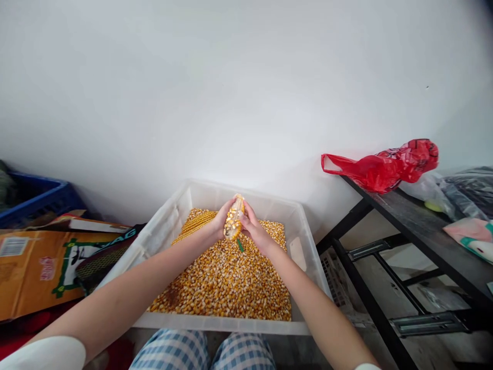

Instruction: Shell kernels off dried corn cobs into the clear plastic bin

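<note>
Between both hands, above the loose kernels, is a corn cob (233, 221) with part of its kernels stripped off and pale core showing. My left hand (221, 218) wraps around its left side. On the other side my right hand (252, 226) grips it, the thumb pressed against the kernels. Below lie many loose corn kernels (227, 282) in a translucent plastic bin (219, 322). Whole yellow corn cobs (198, 221) lie at the bin's back left, partly hidden by my left hand and forearm. A small green object (240, 245) sits just beneath the held cob.
At the left are a cardboard box (34, 272), a dark mesh bag (103, 257) and a blue crate (42, 198). To the right stands a black-framed table (419, 221) bearing a red plastic bag (381, 167). A white wall (231, 92) rises behind the bin.
</note>
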`<state>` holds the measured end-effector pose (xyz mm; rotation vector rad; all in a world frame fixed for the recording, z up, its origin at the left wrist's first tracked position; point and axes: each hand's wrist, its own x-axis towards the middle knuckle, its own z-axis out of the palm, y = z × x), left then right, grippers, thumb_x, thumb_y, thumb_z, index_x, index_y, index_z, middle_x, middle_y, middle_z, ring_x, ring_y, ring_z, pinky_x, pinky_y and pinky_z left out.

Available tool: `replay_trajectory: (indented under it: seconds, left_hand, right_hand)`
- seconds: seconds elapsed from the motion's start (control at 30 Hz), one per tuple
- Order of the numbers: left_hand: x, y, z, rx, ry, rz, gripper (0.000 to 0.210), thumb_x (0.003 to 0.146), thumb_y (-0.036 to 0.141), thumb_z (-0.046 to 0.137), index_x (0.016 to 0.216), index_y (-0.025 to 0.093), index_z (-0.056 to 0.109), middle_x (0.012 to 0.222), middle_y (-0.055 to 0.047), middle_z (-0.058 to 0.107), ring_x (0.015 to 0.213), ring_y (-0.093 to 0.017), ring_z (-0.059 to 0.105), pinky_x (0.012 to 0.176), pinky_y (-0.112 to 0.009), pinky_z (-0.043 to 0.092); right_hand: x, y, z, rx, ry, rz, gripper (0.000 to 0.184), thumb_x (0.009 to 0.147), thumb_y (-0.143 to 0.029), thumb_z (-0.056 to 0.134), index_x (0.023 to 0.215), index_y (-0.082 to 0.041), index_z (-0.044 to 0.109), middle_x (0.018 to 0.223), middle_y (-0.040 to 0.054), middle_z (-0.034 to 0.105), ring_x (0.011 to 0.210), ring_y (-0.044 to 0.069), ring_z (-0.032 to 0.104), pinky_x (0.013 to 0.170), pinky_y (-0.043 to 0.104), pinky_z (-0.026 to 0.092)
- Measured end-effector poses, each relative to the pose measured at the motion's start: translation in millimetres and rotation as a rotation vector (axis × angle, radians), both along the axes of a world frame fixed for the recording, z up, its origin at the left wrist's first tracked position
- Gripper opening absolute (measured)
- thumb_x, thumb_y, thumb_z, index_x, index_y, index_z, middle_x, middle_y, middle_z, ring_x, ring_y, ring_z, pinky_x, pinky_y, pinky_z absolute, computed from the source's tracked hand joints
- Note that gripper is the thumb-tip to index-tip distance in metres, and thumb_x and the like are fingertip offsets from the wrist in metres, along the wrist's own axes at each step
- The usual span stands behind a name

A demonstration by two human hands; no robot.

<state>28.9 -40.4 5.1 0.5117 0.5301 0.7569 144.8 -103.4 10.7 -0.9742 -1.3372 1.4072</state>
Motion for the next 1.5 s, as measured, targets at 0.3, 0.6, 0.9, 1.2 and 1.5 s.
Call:
replay_trajectory:
  seconds: [0.3, 0.6, 0.9, 1.2, 1.5]
  left_hand:
    - [-12.5, 9.8, 17.0, 0.117, 0.007, 0.149, 0.042, 0.085, 0.051, 0.042, 0.088, 0.013, 0.061, 0.072, -0.008, 0.068, 0.061, -0.018, 0.065, 0.062, -0.031, 0.053]
    - [-5.0, 1.8, 16.7, 0.482, 0.204, 0.186, 0.051, 0.073, 0.063, 0.052, 0.077, 0.013, 0.061, 0.071, -0.008, 0.065, 0.070, -0.018, 0.063, 0.067, -0.028, 0.048]
    - [-4.1, -3.1, 10.0, 0.475, 0.313, 0.006, 0.056, 0.073, 0.066, 0.047, 0.078, 0.012, 0.064, 0.064, -0.007, 0.064, 0.052, -0.016, 0.058, 0.050, -0.026, 0.045]
    - [-6.0, -3.6, 14.3, 0.358, 0.195, -0.036, 0.051, 0.077, 0.063, 0.045, 0.076, 0.014, 0.058, 0.060, -0.005, 0.062, 0.051, -0.015, 0.059, 0.053, -0.026, 0.049]
    - [4.6, -17.7, 9.5, 0.464, 0.424, -0.265, 0.067, 0.072, 0.076, 0.032, 0.071, 0.014, 0.058, 0.051, -0.006, 0.057, 0.040, -0.017, 0.053, 0.040, -0.027, 0.043]
  right_hand:
    - [10.7, 13.0, -6.3, -0.192, 0.006, 0.043, 0.060, 0.079, -0.059, 0.047, 0.128, -0.024, 0.040, 0.116, 0.0081, 0.056, 0.089, 0.019, 0.062, 0.072, 0.034, 0.053]
    - [5.5, 6.0, -15.0, 0.186, -0.384, 0.046, 0.072, 0.059, -0.036, 0.076, 0.123, -0.021, 0.047, 0.119, 0.0060, 0.054, 0.111, 0.022, 0.051, 0.100, 0.038, 0.039]
    - [-4.4, 0.6, -8.6, 0.096, -0.146, 0.008, 0.057, 0.071, -0.047, 0.064, 0.119, -0.021, 0.049, 0.108, 0.0057, 0.057, 0.088, 0.017, 0.058, 0.076, 0.032, 0.051]
    - [28.4, 14.0, 7.5, 0.312, -0.261, -0.696, 0.043, 0.082, -0.057, 0.042, 0.065, -0.018, 0.048, 0.060, -0.0020, 0.046, 0.059, 0.010, 0.045, 0.061, 0.022, 0.038]
    - [24.9, 15.4, 14.4, 0.055, 0.147, -0.079, 0.036, 0.075, -0.049, 0.059, 0.097, -0.021, 0.055, 0.090, 0.0015, 0.059, 0.080, 0.013, 0.054, 0.068, 0.022, 0.044]
